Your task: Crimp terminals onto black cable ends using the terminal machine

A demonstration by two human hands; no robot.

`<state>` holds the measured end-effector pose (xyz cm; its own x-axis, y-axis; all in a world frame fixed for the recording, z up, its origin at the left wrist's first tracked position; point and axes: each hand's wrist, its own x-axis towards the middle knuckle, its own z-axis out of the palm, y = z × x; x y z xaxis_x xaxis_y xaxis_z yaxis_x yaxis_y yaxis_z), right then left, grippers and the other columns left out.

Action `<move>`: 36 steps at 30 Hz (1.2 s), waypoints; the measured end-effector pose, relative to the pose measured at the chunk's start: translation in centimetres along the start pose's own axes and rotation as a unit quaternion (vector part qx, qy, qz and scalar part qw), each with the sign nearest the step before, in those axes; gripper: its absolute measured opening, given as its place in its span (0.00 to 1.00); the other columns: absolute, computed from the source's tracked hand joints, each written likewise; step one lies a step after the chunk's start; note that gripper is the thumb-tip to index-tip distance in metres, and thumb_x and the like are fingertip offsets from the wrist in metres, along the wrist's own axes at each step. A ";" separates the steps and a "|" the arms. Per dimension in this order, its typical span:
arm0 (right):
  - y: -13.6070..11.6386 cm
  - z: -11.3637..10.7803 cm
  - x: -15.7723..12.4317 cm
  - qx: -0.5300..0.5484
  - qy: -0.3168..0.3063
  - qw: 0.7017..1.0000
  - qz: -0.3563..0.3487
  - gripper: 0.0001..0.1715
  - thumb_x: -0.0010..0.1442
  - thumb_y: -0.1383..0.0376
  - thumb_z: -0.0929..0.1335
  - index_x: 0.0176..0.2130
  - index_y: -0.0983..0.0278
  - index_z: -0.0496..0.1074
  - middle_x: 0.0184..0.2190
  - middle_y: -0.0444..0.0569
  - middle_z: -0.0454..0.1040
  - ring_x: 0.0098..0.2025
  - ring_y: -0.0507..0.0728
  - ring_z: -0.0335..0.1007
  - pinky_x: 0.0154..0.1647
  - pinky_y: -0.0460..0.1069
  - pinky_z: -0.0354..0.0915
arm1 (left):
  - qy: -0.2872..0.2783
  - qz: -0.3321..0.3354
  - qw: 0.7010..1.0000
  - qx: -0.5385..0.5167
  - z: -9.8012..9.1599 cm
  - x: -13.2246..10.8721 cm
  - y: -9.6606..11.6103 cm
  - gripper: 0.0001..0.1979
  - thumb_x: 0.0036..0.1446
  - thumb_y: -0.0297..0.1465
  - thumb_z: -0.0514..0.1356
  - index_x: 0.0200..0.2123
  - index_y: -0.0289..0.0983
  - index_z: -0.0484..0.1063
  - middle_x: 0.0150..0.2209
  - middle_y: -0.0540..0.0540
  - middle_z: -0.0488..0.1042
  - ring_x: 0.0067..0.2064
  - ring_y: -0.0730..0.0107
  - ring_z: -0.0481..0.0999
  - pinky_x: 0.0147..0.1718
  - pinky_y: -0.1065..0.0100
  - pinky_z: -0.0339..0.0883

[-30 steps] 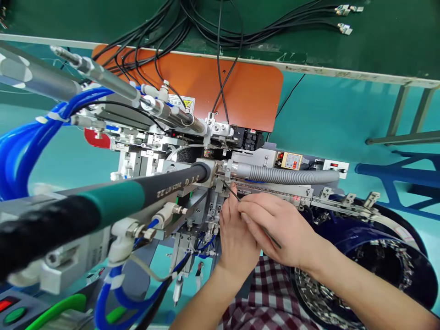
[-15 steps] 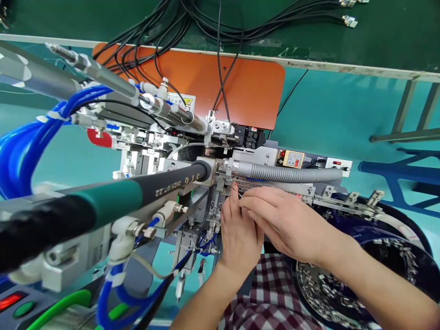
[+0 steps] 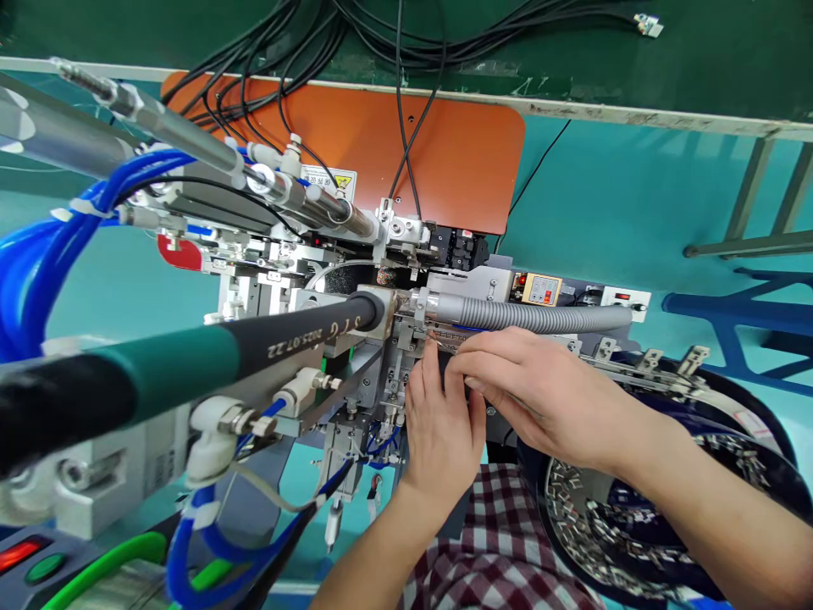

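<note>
Right near the middle of the frame, two bare hands are working close together on a machine. The left hand [image 3: 441, 432] comes up from the bottom. Its fingers are almost straight and side by side, and the longest reach goes to the near edge of a metal track [image 3: 456, 335]. That track is in the middle of the frame, just below a gray bumpy hose [image 3: 539, 318], and it runs toward the right side. The right hand [image 3: 539, 390] comes in from the lower right. Its fingers are bent and close to the thumb, right next to the left hand. I cannot tell if either hand has a small thing in it, because the undersides are hidden.

A fat black and green rod [image 3: 184, 356] with white numbers on it slants from the left edge to the middle. Blue tubes [image 3: 22, 296] curl at the far left. In the bottom left corner there is a green button [image 3: 44, 569] beside a red light [image 3: 19, 555].

At the lower right, a big dark bowl [image 3: 544, 529] has lots of tiny shiny pieces [image 3: 572, 525] in it, partly behind the right arm. Checkered cloth [image 3: 501, 534] shows at the bottom, between the arms.

Up top is a green surface [image 3: 711, 68] with black cables [image 3: 438, 58] lying on it, and one has a shiny end [image 3: 648, 25]. Below it is an orange board [image 3: 470, 169]. A little yellow box [image 3: 543, 290] is just above the hose.
</note>
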<state>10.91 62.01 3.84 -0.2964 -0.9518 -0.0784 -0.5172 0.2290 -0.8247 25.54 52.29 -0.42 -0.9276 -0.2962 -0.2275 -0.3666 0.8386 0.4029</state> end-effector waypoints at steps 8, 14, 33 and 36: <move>0.5 0.9 -0.3 0.050 0.033 0.998 0.003 0.14 0.67 0.72 0.58 0.47 0.64 0.69 0.43 0.54 0.74 0.46 0.58 0.70 0.46 0.54 0.69 | 0.001 0.013 1.000 0.015 0.0 0.1 -0.1 0.20 0.63 0.33 0.53 0.56 0.29 0.59 0.62 0.23 0.57 0.59 0.42 0.61 0.49 0.43 0.65; 0.6 1.5 -0.4 0.069 0.065 0.995 0.005 0.13 0.68 0.70 0.59 0.46 0.65 0.69 0.44 0.54 0.75 0.48 0.58 0.70 0.48 0.53 0.69 | 0.007 0.009 1.000 0.013 0.1 0.1 0.0 0.21 0.63 0.32 0.53 0.58 0.31 0.58 0.63 0.26 0.56 0.59 0.43 0.61 0.51 0.45 0.64; 0.1 2.4 -0.9 0.078 0.113 0.990 0.014 0.16 0.67 0.71 0.59 0.51 0.64 0.68 0.47 0.54 0.75 0.51 0.58 0.71 0.50 0.54 0.70 | 0.009 0.020 1.000 -0.015 0.0 0.1 -0.2 0.27 0.64 0.32 0.51 0.64 0.34 0.49 0.63 0.28 0.56 0.58 0.44 0.61 0.51 0.43 0.63; -0.1 2.5 -0.5 0.062 0.098 0.993 0.019 0.15 0.67 0.71 0.59 0.50 0.65 0.68 0.46 0.55 0.76 0.51 0.59 0.71 0.50 0.54 0.70 | 0.008 0.020 1.000 -0.008 0.2 0.0 -0.3 0.27 0.64 0.33 0.50 0.64 0.32 0.48 0.61 0.27 0.58 0.57 0.45 0.62 0.50 0.43 0.64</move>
<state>13.10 61.95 2.58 -0.4710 -0.8821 -0.0102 -0.4030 0.2255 -0.8870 25.63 52.13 -0.72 -0.9425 -0.2696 -0.1974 -0.3302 0.8421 0.4264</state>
